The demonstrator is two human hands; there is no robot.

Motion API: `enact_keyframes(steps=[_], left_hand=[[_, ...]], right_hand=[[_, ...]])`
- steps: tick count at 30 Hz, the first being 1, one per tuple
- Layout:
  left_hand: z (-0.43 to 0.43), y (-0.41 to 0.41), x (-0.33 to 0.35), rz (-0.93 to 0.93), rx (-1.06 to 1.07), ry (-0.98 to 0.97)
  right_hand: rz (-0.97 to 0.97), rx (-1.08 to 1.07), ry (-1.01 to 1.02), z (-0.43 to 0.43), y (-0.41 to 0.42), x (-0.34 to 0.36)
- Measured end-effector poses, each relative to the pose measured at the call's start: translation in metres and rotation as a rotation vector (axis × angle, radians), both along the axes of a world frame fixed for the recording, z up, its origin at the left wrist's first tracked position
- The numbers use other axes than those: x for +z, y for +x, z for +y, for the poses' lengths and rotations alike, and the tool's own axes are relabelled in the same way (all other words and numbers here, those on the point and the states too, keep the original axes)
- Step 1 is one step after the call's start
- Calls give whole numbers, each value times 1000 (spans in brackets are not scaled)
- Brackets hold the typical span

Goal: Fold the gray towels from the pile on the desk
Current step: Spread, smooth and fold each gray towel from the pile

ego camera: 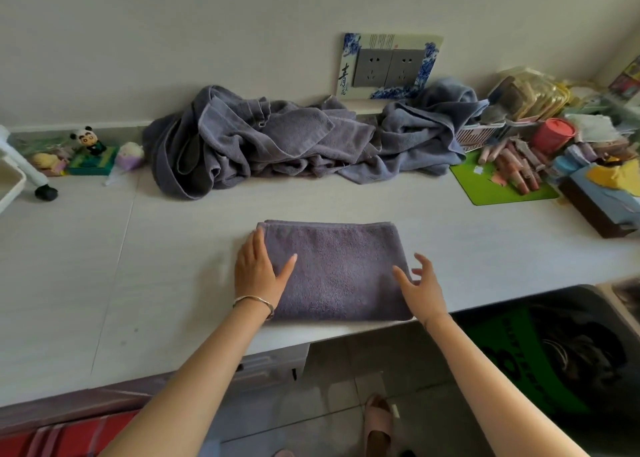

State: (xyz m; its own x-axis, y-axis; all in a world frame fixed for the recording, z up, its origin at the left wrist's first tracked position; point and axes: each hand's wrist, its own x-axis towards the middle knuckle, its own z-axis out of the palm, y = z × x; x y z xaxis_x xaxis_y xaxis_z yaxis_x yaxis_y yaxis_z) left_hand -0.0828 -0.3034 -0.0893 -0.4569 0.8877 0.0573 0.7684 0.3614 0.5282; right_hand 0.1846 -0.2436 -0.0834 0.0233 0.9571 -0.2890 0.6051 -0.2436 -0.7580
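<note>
A gray towel lies folded into a flat rectangle near the front edge of the pale desk. My left hand rests flat on its left edge, fingers spread, with a bracelet on the wrist. My right hand hovers at the towel's right edge, fingers apart and holding nothing. A crumpled pile of gray towels sits at the back of the desk against the wall.
A green mat with several pink tubes, a red cup and cluttered boxes fill the back right. A panda figurine and small toys stand at the back left. Wall sockets sit above the pile. A dark bag is below right.
</note>
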Motion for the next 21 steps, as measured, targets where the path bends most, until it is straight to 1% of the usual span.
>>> enact_keyframes(steps=[1,2,4,5,7,9,10,12,14,17,21], left_hand=[[-2,-5,1,-88,73,-52],[-6,-11,3,-188,132,-99],[-12,-20,5,-372,194,-179],[-15,-23,6,-418,194,-237],[-17,-26,8,-436,166,-370],[-18,-26,10,-471,149,-451],[-18,-26,13,-521,148,-467],[-20,-30,15,-654,174,-484],[-22,-33,22,-835,186,-488],[-26,-39,50,-1072,194,-411],[-37,-54,108,-1162,132,-316]], right_hand=[[80,-63,-82,3,2,2],[109,-95,-159,5,2,4],[64,-93,-265,9,2,5],[24,-66,-297,11,2,4],[-22,-8,-358,14,0,7],[8,11,-419,14,-3,12],[53,1,-434,13,-5,14],[154,-10,-434,8,-7,20],[240,27,-419,2,-9,28],[330,105,-352,-7,-15,56],[412,191,-229,-6,-26,101]])
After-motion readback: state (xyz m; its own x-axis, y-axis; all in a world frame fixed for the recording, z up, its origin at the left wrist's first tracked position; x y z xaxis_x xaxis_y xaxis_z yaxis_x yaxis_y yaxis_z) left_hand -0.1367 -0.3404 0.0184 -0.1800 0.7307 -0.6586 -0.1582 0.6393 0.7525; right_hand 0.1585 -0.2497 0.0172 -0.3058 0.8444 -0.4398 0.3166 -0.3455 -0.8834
